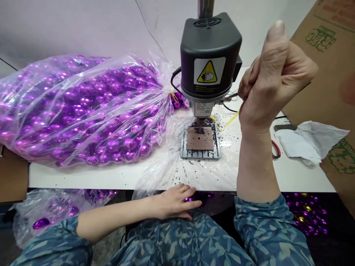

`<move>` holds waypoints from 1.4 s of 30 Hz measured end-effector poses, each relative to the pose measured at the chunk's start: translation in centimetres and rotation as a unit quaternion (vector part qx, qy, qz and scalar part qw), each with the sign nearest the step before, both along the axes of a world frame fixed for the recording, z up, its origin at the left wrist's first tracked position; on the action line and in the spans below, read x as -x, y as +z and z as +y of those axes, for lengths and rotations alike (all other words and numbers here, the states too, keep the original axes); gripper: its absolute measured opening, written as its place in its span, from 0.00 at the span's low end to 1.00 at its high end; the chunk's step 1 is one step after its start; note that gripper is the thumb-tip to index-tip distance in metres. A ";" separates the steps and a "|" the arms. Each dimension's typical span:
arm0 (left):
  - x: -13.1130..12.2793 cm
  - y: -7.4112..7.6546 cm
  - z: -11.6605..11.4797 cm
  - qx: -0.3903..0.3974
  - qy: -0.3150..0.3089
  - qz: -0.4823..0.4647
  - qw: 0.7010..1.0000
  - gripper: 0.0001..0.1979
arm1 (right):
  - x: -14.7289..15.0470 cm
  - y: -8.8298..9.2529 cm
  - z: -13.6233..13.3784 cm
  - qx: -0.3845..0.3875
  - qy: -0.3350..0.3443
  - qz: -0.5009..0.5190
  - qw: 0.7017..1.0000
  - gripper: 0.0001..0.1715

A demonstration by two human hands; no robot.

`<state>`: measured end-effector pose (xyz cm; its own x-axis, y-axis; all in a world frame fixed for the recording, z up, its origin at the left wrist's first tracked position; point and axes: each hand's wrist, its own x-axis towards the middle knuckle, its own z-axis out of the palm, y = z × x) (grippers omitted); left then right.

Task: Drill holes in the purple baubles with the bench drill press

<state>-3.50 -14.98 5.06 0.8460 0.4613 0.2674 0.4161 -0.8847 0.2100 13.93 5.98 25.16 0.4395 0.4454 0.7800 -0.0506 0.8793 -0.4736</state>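
My left hand (176, 201) rests low at the table's front edge, fingers spread, on clear plastic sheeting (158, 177) that hangs over the edge. My right hand (274, 70) is raised at the right of the dark machine (210, 48), its fingers curled in a fist with the thumb up; what it holds, if anything, is hidden. Under the machine's head sits a metal base (188, 154) bearing a brown square plate (200, 142) with a small hole and dark shavings on it. Purple balls (194, 197) show just below my left hand.
A large clear bag of shiny purple balls (91, 111) fills the table's left side. At the right are white paper (307, 142), a red-handled tool (276, 150) and a big cardboard box (324, 85). More purple balls (310, 214) lie below the table.
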 end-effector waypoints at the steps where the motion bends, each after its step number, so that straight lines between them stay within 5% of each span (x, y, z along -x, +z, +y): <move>1: 0.2 0.1 1.1 0.026 0.007 -0.038 0.999 0.23 | 0.0 -0.1 0.0 0.005 -0.006 -0.007 1.000 0.38; 4: 1.2 1.0 7.0 0.089 0.057 -0.163 0.981 0.12 | -0.1 -0.2 0.2 0.007 -0.020 -0.022 1.000 0.40; 6: 2.0 1.7 12.8 0.108 0.167 -0.190 0.962 0.12 | -0.1 -0.3 0.2 0.004 -0.017 -0.024 1.000 0.40; 10: 3.3 2.8 24.6 0.073 0.409 -0.038 0.909 0.20 | -0.3 -0.6 0.0 0.016 -0.020 -0.031 0.999 0.39; 14: 3.8 3.2 30.5 0.054 0.507 0.086 0.856 0.29 | -0.5 -0.9 -0.2 0.028 -0.033 -0.040 0.998 0.38; 18: 4.4 3.2 31.1 0.056 0.514 0.091 0.851 0.33 | -0.5 -1.0 -0.3 0.006 -0.004 -0.037 0.999 0.35; 28: 6.1 2.1 28.2 0.091 0.522 0.054 0.846 0.32 | -0.3 -0.8 -0.5 0.002 -0.012 -0.027 1.000 0.36; 32: 5.6 1.7 28.8 0.122 0.508 -0.022 0.853 0.29 | -0.2 -0.9 -0.3 0.035 -0.053 -0.040 0.997 0.37; 35: 4.8 1.8 28.6 0.150 0.485 -0.168 0.845 0.20 | -0.3 -1.0 -0.3 0.036 -0.043 -0.036 0.998 0.37; 38: 4.1 2.1 27.0 0.290 0.410 -0.373 0.780 0.15 | -0.3 -1.2 -0.4 0.042 -0.027 -0.044 0.998 0.36; 42: 3.5 3.1 23.6 0.511 0.304 -0.503 0.628 0.23 | -0.2 -1.2 -0.4 0.050 -0.045 -0.044 0.997 0.36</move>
